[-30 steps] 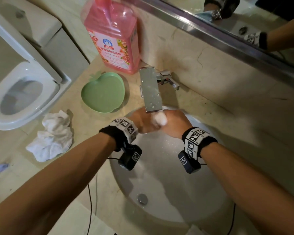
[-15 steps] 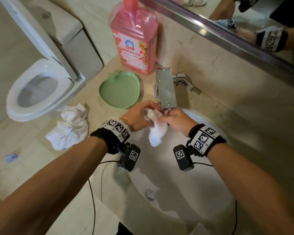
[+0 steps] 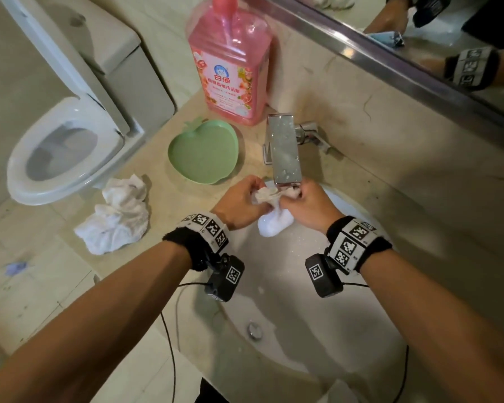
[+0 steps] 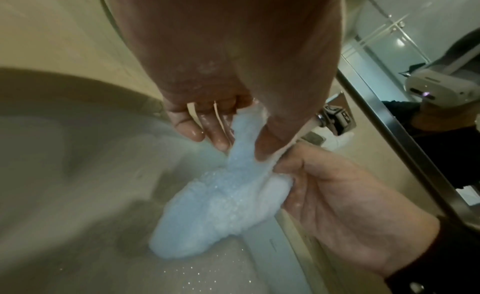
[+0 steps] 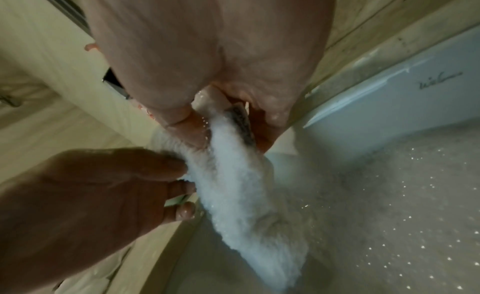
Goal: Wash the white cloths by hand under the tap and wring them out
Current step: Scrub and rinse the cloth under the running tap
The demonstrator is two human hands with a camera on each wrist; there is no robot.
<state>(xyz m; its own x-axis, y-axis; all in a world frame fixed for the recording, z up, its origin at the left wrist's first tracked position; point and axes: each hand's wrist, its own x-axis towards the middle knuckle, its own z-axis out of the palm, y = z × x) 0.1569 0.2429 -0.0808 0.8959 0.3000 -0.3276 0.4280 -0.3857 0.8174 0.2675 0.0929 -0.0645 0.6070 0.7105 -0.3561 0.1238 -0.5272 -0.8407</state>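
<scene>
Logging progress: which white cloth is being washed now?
The cloth in both hands, held under the tap over the sink; the crumpled cloth lies untouched on the counter.

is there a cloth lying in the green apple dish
No, the green dish holds nothing; the spare cloth lies crumpled on the counter beside it.

My left hand and right hand cover the top of the cloth, and the tap hides where my fingertips meet. The soap bottle is cut off at the far edge. I can't tell whether water is running. The small blue scrap at the left is too blurred to name.
</scene>
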